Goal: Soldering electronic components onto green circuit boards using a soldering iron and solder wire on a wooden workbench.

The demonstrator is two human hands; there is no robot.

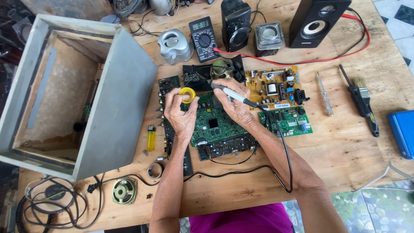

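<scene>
My left hand pinches a small yellow ring-shaped spool above a green circuit board. My right hand grips a soldering iron with a light grey handle; the tip points left toward the spool. The iron's black cord runs down over my right forearm and across the table. More boards lie around: an orange-brown power board to the right, a smaller green board below it, and dark boards under my hands.
A large open grey box stands at left. Along the back sit a multimeter, black speakers, a small clear speaker. A screwdriver, brush, blue case lie right. A yellow lighter and loose speaker driver lie left.
</scene>
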